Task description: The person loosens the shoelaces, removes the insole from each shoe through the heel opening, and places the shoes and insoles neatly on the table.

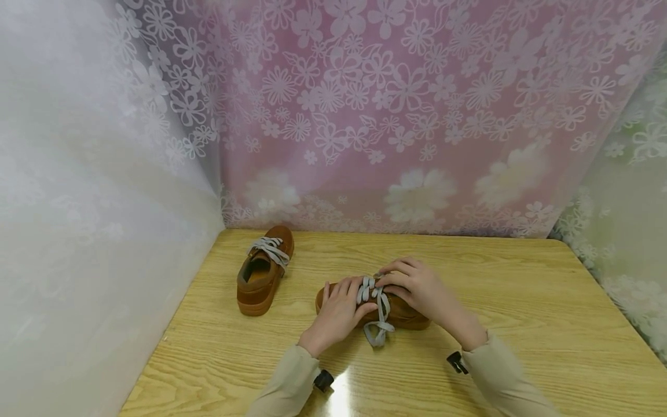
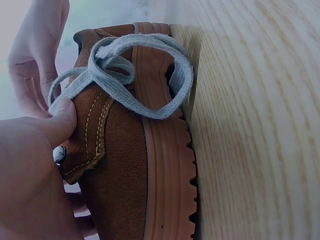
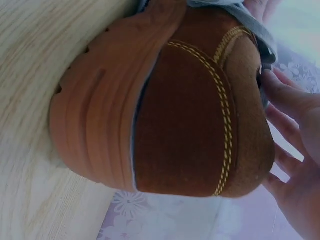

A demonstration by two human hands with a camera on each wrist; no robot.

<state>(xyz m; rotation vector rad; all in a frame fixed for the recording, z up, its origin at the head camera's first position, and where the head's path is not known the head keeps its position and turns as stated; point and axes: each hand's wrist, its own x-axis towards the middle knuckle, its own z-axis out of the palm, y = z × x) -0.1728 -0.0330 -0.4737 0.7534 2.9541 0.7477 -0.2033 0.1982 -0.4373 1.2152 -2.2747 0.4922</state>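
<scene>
A brown suede shoe (image 1: 409, 313) with a tan sole lies sideways before me, its toe to the left. My left hand (image 1: 339, 310) grips its front half, thumb on the near edge of the lacing and fingers across the far side. The grey shoelace (image 2: 112, 80) is tied in a bow whose loop hangs down the near side. My right hand (image 1: 419, 289) has curled fingers at the top of the lacing, by the ankle opening. In the right wrist view its thumb (image 3: 282, 90) meets the inner edge of the opening; what its fingertips pinch is partly hidden.
A matching brown shoe (image 1: 264, 272), also with grey laces, stands at the back left, toe pointing away. Both are on a wooden table (image 1: 521, 289). Floral curtains (image 1: 365, 116) hang behind the table and along both sides.
</scene>
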